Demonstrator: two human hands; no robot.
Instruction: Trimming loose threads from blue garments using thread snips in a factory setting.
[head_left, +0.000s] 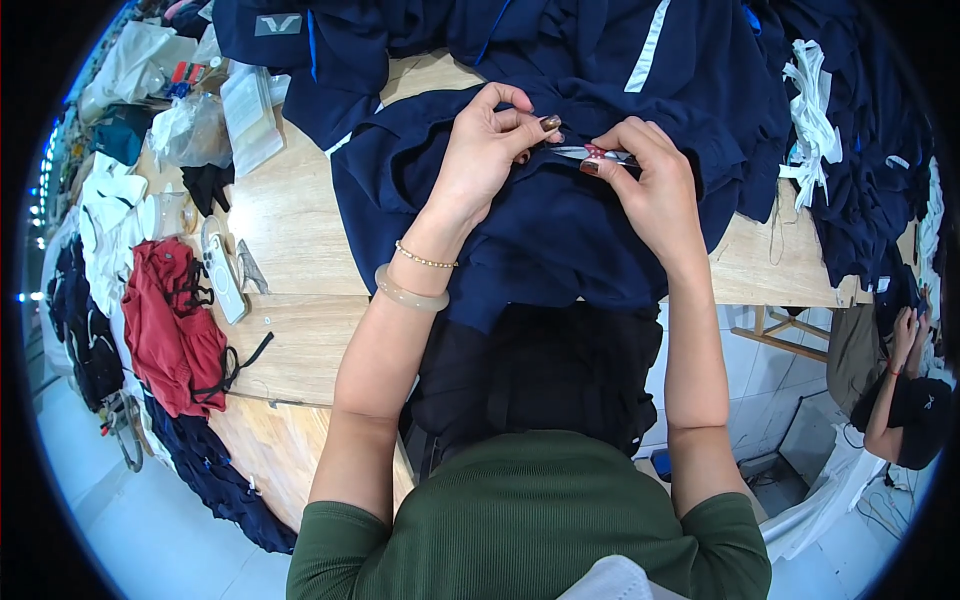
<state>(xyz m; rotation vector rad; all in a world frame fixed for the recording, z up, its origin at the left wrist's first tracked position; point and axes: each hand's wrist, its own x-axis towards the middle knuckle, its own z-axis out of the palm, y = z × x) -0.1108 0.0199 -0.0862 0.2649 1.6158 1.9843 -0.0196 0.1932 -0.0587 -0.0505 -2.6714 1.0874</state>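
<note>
A dark navy garment (570, 235) lies bunched on the table in front of me, its near part hanging over the edge onto my lap. My right hand (650, 175) is closed around small thread snips (572, 152) with a pinkish-red part by the thumb. Their metal blades point left, toward my other fingertips. Above the same garment, my left hand (490, 145) is closed in a pinch just left of the blade tips. What it pinches is too small to make out. A bangle (410, 292) and a thin bracelet circle the left wrist.
More navy clothing (550, 40) is heaped along the table's far side. White strips (812, 120) lie at the right. Leftward on the wooden table (290, 240) are a phone (225, 280), red clothing (170, 330) and plastic bags (190, 130). Another person (905, 410) works at the far right.
</note>
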